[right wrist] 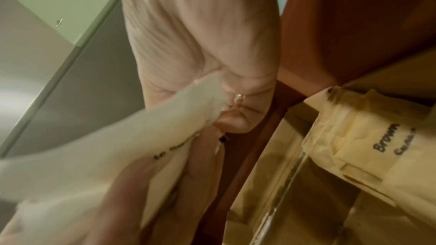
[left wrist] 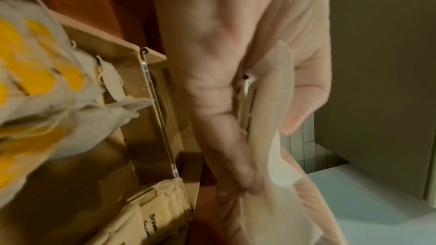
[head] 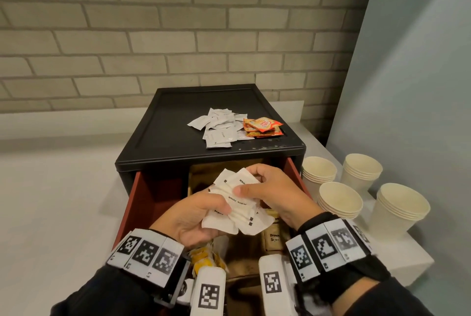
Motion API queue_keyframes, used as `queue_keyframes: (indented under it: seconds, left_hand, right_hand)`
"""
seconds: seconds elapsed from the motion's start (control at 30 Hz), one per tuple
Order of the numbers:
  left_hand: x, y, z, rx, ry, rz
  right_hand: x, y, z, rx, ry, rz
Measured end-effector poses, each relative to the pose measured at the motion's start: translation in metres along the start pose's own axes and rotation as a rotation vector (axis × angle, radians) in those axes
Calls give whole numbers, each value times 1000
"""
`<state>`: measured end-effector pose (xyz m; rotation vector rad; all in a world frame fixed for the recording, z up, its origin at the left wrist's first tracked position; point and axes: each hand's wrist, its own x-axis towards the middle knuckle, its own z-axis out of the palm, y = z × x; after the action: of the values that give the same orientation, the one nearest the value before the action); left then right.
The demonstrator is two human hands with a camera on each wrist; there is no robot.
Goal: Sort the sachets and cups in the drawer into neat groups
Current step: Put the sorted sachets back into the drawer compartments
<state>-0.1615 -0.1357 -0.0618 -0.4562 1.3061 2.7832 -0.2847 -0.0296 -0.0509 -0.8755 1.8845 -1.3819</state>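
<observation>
Black cabinet (head: 175, 122) w/ red drawer (head: 150, 196) hanging open, cup stacks (head: 339, 201) sitting to its right. Both hands, left (head: 196, 216) & right (head: 277, 193), are gripping a bunch of white sugar packets (head: 237, 203) over the drawer.

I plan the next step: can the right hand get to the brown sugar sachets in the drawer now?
Probably not yet: the right hand and left hand both grip the white sugar sachets right above the brown sugar sachets. Nothing else blocks them.
</observation>
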Motion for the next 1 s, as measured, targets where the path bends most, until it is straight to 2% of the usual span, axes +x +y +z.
queue_keyframes:
  seconds: [0.07,0.17,0.4,0.6,0.73,0.9,1.0]
  left_hand:
    - [0,0,-1,12,-15,2]
    - [2,-1,-2,44,38,20]
    - [4,2,-2,-109,150,80]
    - [6,1,-2,-82,249,121]
    - [4,1,3,-66,308,88]
    - [4,-1,3,-42,366,67]
    - [5,0,0,-101,334,66]
  right_hand:
    - [1,0,-2,5,-14,-1]
    - [3,1,-6,53,3,26]
    - [6,0,-10,440,48,152]
    - [5,4,-3,140,-54,98]
    - [2,4,-3,76,-122,81]
    - [5,5,-1,15,7,109]
    - [7,4,-6,199,116,176]
